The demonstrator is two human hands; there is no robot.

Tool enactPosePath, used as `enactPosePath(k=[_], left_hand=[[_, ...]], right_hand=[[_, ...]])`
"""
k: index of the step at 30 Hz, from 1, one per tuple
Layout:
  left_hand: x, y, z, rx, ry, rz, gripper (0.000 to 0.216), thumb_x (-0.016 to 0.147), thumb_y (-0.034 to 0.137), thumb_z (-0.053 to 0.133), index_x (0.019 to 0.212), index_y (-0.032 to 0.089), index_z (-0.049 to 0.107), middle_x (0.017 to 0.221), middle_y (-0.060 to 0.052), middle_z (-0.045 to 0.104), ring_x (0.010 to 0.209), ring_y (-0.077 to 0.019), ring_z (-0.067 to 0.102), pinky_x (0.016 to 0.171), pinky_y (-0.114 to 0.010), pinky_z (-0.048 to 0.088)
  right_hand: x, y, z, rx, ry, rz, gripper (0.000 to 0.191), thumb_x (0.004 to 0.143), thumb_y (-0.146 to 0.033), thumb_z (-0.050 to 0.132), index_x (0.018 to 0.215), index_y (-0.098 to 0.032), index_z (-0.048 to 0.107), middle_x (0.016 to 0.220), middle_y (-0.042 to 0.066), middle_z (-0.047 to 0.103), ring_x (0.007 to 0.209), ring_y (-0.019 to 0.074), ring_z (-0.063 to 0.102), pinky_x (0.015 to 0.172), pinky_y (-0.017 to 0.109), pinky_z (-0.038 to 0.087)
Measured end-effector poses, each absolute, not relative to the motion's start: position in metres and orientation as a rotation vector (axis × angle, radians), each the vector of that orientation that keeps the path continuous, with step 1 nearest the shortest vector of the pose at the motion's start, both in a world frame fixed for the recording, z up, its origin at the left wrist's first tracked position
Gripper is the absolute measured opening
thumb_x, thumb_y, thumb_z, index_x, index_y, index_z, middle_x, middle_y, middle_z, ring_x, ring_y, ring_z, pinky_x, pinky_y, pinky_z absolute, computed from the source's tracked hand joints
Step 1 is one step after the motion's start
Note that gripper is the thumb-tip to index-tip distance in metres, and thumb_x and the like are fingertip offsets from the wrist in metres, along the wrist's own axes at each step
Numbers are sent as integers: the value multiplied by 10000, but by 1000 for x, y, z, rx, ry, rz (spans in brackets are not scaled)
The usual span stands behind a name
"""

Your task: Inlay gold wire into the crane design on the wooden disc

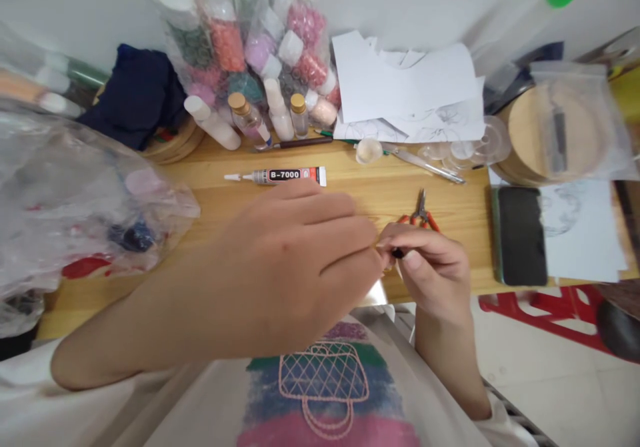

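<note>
My left hand is close to the camera over the front of the wooden table, its fingers pressed together at the tips and meeting my right hand. The right hand is closed in a pinch on a small dark item that I cannot make out. Just behind the right hand lie small orange-handled pliers. A tube of B-7000 glue lies flat on the table behind my left hand.
Clear bags of coloured beads and small bottles stand at the back. White papers, tweezers, a black phone, a round wooden piece in plastic and a crumpled plastic bag surround the work spot.
</note>
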State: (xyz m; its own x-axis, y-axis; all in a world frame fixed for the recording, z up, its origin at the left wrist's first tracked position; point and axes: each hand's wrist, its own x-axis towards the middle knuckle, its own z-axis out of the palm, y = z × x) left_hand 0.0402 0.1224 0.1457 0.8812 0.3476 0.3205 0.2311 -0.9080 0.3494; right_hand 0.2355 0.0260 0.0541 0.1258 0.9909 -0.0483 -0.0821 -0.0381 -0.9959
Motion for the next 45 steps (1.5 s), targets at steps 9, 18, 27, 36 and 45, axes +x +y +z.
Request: enactPosePath(k=[9,18,27,36,45], left_hand=[[41,121,150,2852,291,542,477,1002,131,326,660,255,633,763,9,709,699,-167,626,706,-336,525],[44,116,150,2677,408,534,479,1011,142,329,620,276,570,689,64,669,692,-118,608,781,-283,515],[37,114,147,2621,387,633,392,1012,166,418,649,260,533,686,67,607,736,-125,609,813,-291,535],[40,117,147,2752,309,587,460,1033,133,338,648,254,559,695,61,637,702,-129,605,754,-302,529],[38,114,144,2713,331,591,370,1020,176,444,686,252,584,730,51,639,769,-142,626,766,-312,530]], right_hand=[[233,19,60,-1185,-1110,1263,181,872,-498,678,905,-354,782,762,-7,765,728,186,715,722,356,599],[227,17,68,-1142,-1079,1332,196,878,-507,665,871,-348,780,677,-15,741,635,175,690,635,339,580],[225,20,59,-842,-1064,1317,162,911,-311,665,1027,-317,778,702,-7,741,614,145,666,561,279,536],[225,18,58,-789,-1046,1364,178,916,-268,655,1044,-287,777,733,13,733,627,153,668,571,289,540],[224,18,56,-790,-1024,1398,175,923,-282,645,1037,-298,777,715,7,734,609,150,674,555,278,548]])
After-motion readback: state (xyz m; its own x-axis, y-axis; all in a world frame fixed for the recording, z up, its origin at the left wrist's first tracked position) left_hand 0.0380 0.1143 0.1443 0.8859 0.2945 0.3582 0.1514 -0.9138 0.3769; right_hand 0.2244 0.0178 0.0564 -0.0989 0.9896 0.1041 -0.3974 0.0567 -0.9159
